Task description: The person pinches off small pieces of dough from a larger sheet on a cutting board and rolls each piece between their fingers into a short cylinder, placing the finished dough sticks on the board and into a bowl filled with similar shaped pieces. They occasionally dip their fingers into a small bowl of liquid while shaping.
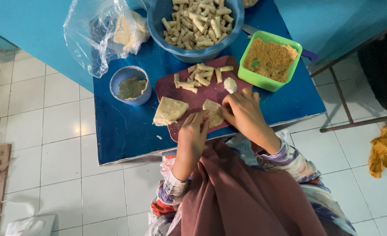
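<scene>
Blue table [127,131] was crowded on its far half: big blue bowl [196,26] full of finished rolls at the back, green square container [270,59] of brown crumbs to the right, touching the board's far right corner, small blue cup [131,85] of grey-green paste to the left, crumpled clear plastic bag [101,30] with pale sheets inside at the far left. Dark red cutting board [193,98] sat in the middle; a loose cluster of rolled pieces [202,75] lay on its far end, just ahead of the hands, and a stack of flat wrapper sheets [170,110] overhung its left edge. Small white lump [230,85] sat right beside the right hand's fingertips. The wrapper being worked [213,112] lay on the near part of the board, between both hands. Left hand [194,127] had fingers curled down on its near-left edge, pinching or pressing; right hand [242,109] was closed over its right side, fingers bent onto the dough. Exact grip under the fingers couldn't be made out. Open room: bare tabletop near-left of the board and a strip at the near right. The board's near edge ran close to the table's front edge, right at the person's lap. White tiled floor [57,166] lay around it; yellow cloth [386,150] on the floor at right.
</scene>
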A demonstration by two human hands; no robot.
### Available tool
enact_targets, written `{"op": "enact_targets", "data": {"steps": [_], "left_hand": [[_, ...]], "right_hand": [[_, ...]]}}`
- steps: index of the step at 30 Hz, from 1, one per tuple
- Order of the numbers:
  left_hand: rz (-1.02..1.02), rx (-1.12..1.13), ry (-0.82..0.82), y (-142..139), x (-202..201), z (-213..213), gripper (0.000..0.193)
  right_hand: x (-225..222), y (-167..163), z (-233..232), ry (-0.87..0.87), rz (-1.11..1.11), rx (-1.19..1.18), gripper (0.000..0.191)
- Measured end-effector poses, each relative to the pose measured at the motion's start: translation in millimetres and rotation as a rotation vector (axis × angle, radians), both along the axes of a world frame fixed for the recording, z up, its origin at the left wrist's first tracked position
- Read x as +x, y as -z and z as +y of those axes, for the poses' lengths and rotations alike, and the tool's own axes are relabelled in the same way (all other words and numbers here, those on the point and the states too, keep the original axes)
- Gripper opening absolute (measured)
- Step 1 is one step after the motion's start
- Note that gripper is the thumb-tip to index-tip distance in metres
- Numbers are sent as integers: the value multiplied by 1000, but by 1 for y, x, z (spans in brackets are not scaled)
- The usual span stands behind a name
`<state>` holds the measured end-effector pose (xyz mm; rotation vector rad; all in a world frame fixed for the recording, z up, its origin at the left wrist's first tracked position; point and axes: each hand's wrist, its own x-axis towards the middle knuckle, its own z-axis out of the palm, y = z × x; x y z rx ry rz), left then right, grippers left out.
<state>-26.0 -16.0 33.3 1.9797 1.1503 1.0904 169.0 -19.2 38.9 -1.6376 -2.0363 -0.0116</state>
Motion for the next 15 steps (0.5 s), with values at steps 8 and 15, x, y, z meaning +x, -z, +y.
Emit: {"op": "enact_targets", "data": {"steps": [8, 15], "left_hand": [[-40, 23, 41, 2, -1, -1, 29], [153, 69, -47, 1, 6, -3, 22]], "right_hand": [[-10, -10, -5, -135, 536, -172, 13], [-12, -6, -16, -145, 476, -70, 18]]}}
